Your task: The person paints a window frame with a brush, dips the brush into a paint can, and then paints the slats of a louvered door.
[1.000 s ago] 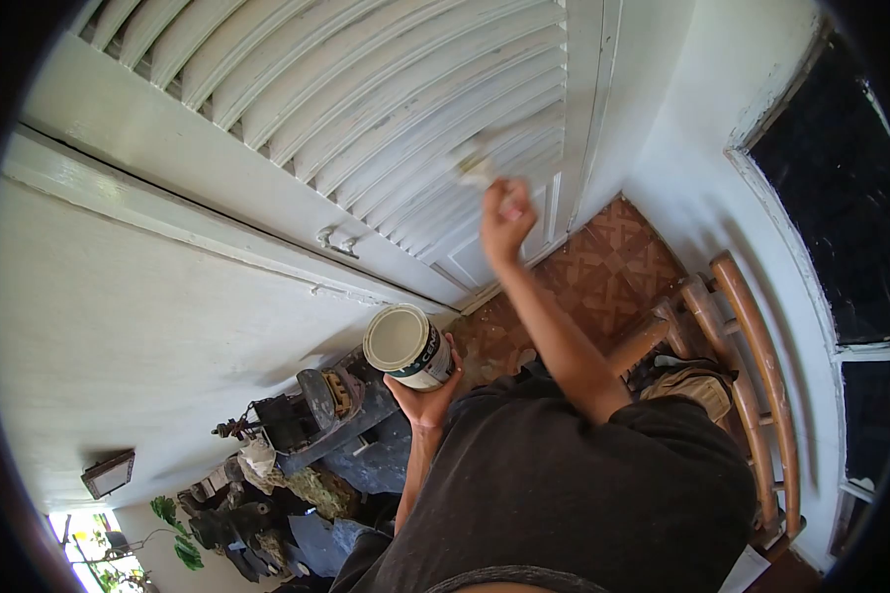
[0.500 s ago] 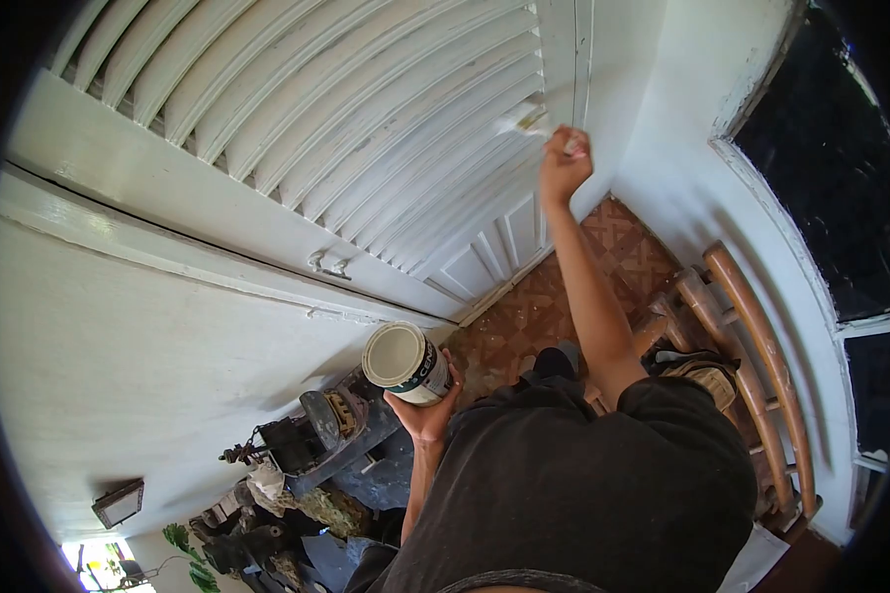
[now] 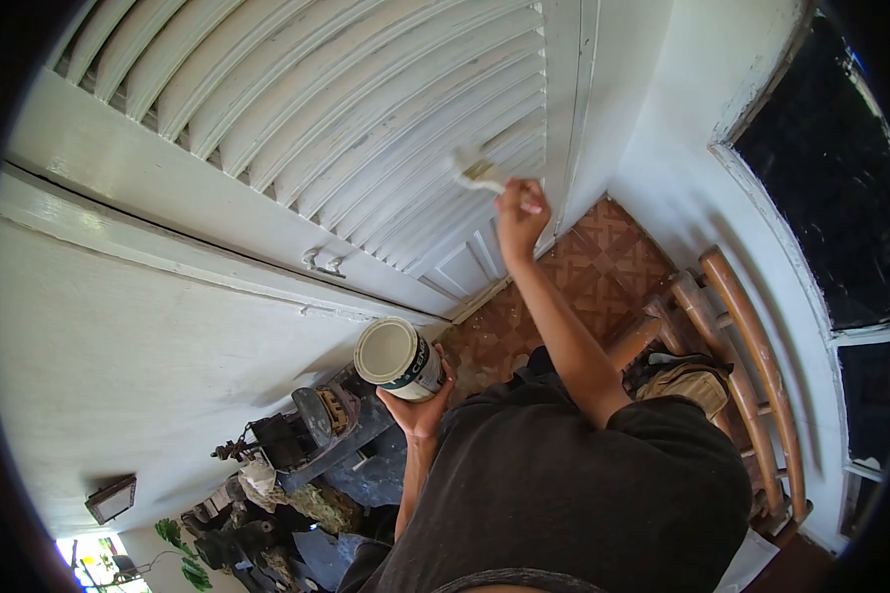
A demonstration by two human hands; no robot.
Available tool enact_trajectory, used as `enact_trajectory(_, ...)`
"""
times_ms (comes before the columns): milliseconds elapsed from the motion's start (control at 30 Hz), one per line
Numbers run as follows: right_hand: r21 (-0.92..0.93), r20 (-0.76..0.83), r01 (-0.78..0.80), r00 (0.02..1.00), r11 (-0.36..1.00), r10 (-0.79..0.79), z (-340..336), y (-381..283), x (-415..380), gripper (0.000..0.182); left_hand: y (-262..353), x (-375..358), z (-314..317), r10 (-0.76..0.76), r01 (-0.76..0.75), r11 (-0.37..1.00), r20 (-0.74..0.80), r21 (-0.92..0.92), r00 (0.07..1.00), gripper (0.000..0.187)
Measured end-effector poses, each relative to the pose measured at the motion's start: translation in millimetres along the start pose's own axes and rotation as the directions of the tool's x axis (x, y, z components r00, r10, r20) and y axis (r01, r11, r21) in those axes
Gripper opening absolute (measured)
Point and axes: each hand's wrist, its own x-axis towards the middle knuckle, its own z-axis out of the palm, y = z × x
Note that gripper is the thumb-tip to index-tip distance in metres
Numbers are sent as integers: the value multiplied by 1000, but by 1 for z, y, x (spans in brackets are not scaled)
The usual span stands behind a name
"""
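Note:
In the head view, my right hand is closed around the handle of a paintbrush. The white-coated bristles overlap the slats of a white louvered door; the brush is slightly blurred. Lower down, my left hand grips an open paint can from beneath and the side. The can has a dark label and is tilted so its mouth faces me, with pale paint inside. A metal handle sits on the door's frame, above the can.
On the right, a wooden chair with brown cloth on it stands against the white wall beside a dark window. A cluttered table with a sewing machine lies lower left. Brown patterned tiles cover the floor.
My right hand and the paintbrush have moved down and to the left across the slats. The left hand still holds the paint can in nearly the same place.

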Motion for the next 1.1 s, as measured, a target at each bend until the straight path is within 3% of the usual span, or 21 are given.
enact_trajectory(100,16,141,-98,985,995,95,2,-18,-38,18,-2,3,2,-4,4,1000,1,-2,1000,88)
enact_trajectory(267,36,29,-68,997,997,67,1,-27,11,16,-1,3,0,-55,54,998,26,36,998,83)
enact_trajectory(333,6,-22,93,995,996,-93,-5,-15,56,16,-1,4,1,-64,62,997,39,43,997,82)
enact_trajectory(433,14,-200,188,963,982,-182,-13,-21,116,15,0,2,1,-57,55,997,49,54,997,79)
enact_trajectory(567,-94,-296,401,863,911,-410,-28,-38,153,16,4,1,-1,-37,32,997,68,73,997,76)
enact_trajectory(700,-112,-222,261,934,959,-280,-18,-36,126,18,4,1,-2,-36,35,999,92,14,995,77)
enact_trajectory(833,-111,-36,171,984,979,-175,-4,-1,39,19,5,4,-3,-30,31,999,88,-15,996,80)
enact_trajectory(900,-179,104,231,971,956,-215,0,15,-12,16,4,4,-1,-38,42,998,79,-56,996,81)
enact_trajectory(967,-118,239,152,964,981,-121,12,13,-67,12,2,2,1,-21,25,999,79,-48,997,82)
enact_trajectory(1033,-104,354,251,914,962,-200,25,13,-105,9,2,1,1,0,2,1000,68,-30,998,83)
enact_trajectory(1100,-111,423,163,901,980,-101,31,11,-127,8,2,-1,-2,28,-28,1000,53,-6,998,83)
